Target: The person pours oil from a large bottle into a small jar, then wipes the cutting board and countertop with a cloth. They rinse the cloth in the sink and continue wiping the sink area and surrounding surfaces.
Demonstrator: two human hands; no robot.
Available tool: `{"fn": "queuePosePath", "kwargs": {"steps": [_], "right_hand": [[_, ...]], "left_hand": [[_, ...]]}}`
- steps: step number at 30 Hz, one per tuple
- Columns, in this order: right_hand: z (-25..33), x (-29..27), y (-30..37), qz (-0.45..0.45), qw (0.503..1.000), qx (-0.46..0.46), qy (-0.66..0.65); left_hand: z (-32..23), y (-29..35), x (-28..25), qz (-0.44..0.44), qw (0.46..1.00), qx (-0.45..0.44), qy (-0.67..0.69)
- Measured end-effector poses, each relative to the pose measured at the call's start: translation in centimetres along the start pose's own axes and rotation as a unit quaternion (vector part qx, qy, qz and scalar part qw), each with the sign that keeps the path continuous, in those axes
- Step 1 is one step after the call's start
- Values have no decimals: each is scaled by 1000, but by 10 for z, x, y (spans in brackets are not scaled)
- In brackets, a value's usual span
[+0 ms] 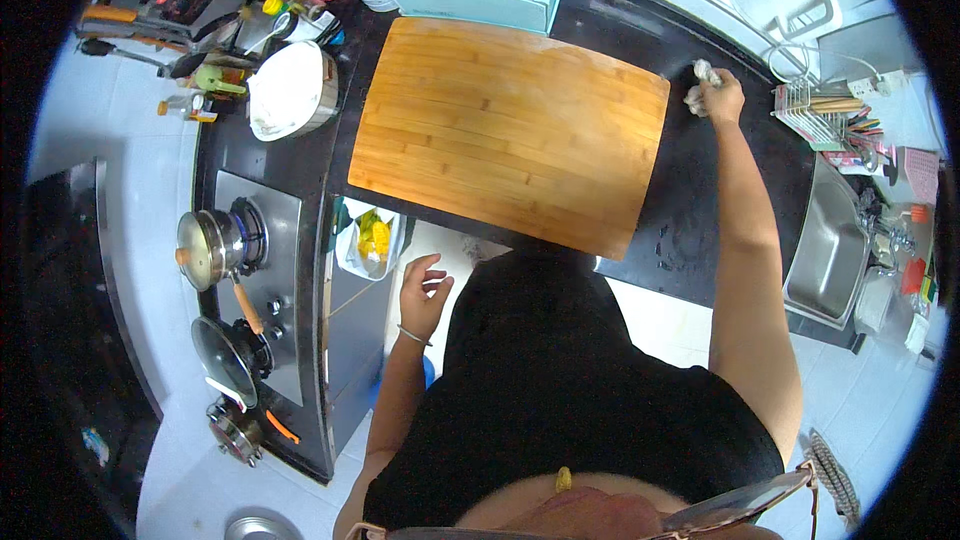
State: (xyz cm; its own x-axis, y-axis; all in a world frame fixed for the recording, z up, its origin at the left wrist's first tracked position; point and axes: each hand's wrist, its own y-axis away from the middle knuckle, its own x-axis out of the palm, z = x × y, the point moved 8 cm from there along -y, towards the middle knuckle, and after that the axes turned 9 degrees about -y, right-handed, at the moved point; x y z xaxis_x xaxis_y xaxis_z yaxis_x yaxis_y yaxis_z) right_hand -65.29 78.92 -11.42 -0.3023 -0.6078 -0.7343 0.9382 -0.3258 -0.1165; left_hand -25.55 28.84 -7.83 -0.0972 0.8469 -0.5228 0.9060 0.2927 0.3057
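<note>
One black countertop [690, 210] runs across the work area and turns down the left side. A wooden cutting board [510, 130] takes up its middle, set slightly askew, its near edge close along the counter's front and its far edge just before a light-blue tray [470, 8]. To the left sits a steel gas stove [285, 270]; to the right, a steel sink [825, 240] is sunk into the counter. A strip of black surface between the board's right edge and the sink gives the right arm room to reach. Below the board's left corner hangs a white-lined bin [350, 265] with something yellow inside. Near it, in the gap between stove cabinet and body, the left hand [423, 298] hovers, fingers loosely curled and slightly apart, holding nothing. The right hand [722, 100] reaches past the board's far right corner, its fingers closed around a whitish bundle [696, 100] on the counter; I cannot tell how each fingertip presses. The bundle lies well apart from the sink.
</note>
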Motion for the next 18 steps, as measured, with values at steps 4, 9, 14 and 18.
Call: {"fn": "queuePosePath", "kwargs": {"steps": [4,9,14,18], "right_hand": [[126,11,75,41,970,-204,-126],[123,148,140,170,967,-111,154],[238,223,240,215,958,-181,58],[296,264,292,235,920,-310,46]], "left_hand": [[17,0,-5,-5,999,-1,33],[6,-12,-32,-5,999,39,18],[59,16,-59,-28,998,-26,53],[70,31,-89,-44,998,-24,49]]}}
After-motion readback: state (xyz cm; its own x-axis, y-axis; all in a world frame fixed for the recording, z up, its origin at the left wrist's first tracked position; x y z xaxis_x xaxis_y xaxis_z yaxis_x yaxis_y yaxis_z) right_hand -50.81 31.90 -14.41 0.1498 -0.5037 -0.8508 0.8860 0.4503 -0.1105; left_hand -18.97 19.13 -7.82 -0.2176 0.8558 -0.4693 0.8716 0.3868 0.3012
